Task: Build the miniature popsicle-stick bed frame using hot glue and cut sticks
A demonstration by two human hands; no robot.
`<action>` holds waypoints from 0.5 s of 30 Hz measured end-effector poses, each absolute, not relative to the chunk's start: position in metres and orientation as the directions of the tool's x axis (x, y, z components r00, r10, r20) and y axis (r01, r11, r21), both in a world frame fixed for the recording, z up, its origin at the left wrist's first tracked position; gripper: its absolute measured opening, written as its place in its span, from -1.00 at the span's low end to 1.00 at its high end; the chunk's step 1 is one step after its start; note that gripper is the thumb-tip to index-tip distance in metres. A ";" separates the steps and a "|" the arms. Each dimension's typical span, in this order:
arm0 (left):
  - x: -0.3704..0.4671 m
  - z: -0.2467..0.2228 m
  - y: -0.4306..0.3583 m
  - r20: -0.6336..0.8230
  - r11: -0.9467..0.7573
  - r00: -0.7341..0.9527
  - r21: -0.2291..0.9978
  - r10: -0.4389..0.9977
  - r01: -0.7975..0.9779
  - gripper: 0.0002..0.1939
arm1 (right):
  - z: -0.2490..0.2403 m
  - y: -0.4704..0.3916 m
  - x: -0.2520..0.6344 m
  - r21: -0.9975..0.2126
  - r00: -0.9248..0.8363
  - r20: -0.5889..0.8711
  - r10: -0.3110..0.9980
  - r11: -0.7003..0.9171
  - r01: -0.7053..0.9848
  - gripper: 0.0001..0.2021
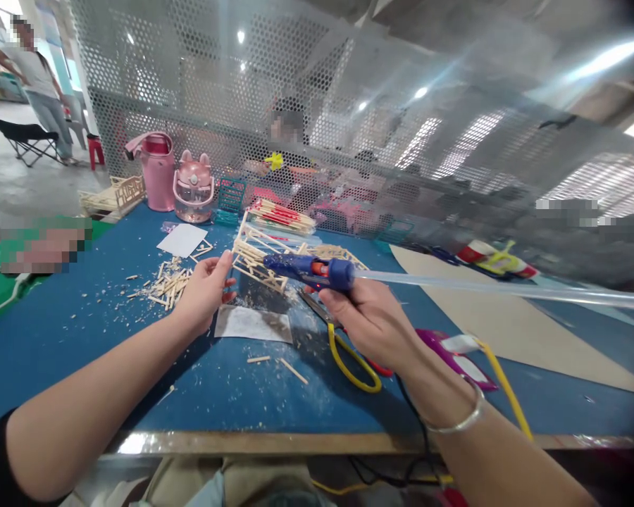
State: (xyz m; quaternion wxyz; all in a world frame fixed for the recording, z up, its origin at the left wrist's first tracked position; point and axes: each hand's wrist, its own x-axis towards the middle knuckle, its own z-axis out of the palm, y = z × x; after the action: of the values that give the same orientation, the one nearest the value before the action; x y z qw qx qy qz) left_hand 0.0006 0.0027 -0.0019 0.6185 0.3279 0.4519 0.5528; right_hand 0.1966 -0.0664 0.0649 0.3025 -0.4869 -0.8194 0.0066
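Note:
My right hand [375, 320] is wrapped round a blue hot glue gun [299, 267], its nozzle pointing left. From the back of the gun a long clear glue stick [454, 283] runs out to the right. In front of the nozzle is a small frame of thin wooden sticks [261, 278], and my left hand [206, 292] grips its left end between thumb and fingers. The nozzle overlaps the frame; whether they touch, I cannot tell. Beneath lies a small sheet of white paper [253, 325]. Yellow-handled scissors [343, 352] rest under my right hand, partly hidden.
Short cut sticks [169, 283] are heaped left of my left hand. A bundle of red-marked sticks [280, 216], a pink bottle [193, 190] and a pink thermos [158, 172] stand further back, before a perforated screen [201, 91]. Brown cardboard [480, 317] lies right. People are beyond.

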 end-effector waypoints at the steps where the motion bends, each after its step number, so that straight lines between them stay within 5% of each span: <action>1: 0.000 -0.002 0.003 -0.194 0.172 -0.020 0.908 0.981 -0.381 -0.68 | 0.065 -0.066 0.196 -0.294 -0.356 0.487 0.797 0.534 0.793 -0.72; 15: 0.000 -0.004 0.004 -0.181 0.161 -0.030 0.930 0.983 -0.329 -0.57 | 0.066 -0.062 0.191 -0.238 -0.398 0.504 0.766 0.567 0.789 -0.79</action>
State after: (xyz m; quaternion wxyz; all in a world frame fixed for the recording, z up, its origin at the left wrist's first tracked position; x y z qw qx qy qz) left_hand -0.0001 0.0042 -0.0035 0.6020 0.3502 0.4669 0.5449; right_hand 0.1908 -0.0623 0.0665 0.2908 -0.4650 -0.8360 -0.0193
